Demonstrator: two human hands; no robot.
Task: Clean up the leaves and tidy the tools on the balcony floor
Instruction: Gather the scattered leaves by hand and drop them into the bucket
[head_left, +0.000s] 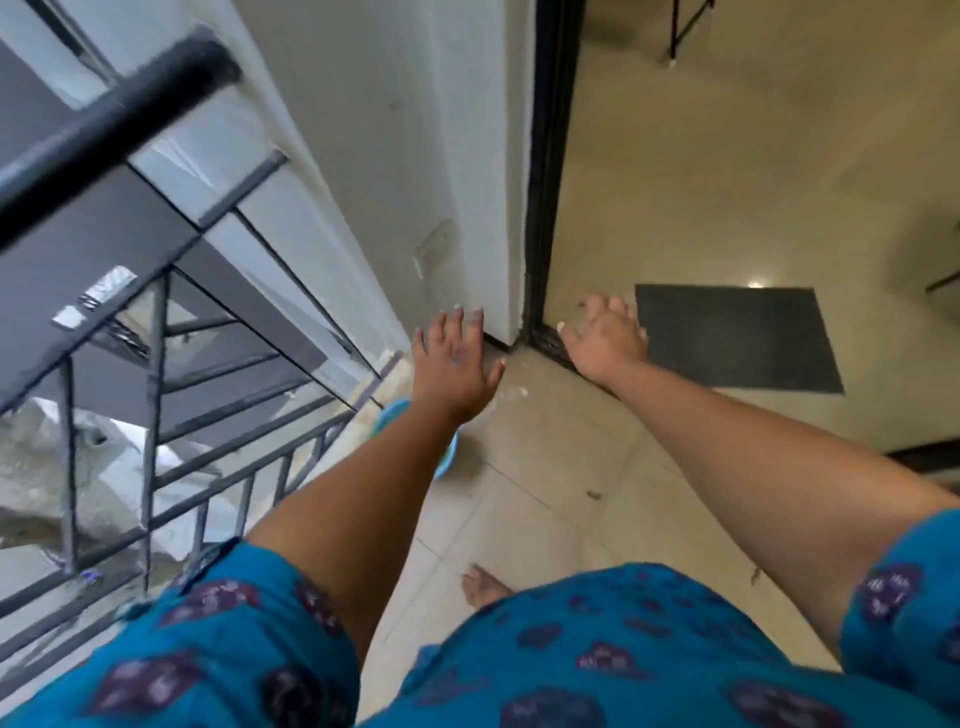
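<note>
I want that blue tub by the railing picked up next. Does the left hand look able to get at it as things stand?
Probably yes. The left hand is empty with fingers spread, and the blue tub sits on the floor just under that forearm, nothing covering it. The person would likely need to bend down.

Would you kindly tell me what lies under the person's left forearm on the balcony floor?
A light-blue round container lies on the floor tiles beneath the left forearm. Only its rim edges show; its contents and most of its body are covered.

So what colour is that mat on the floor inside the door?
The mat is dark grey, plain, no pattern. It shows in the head view.
</note>
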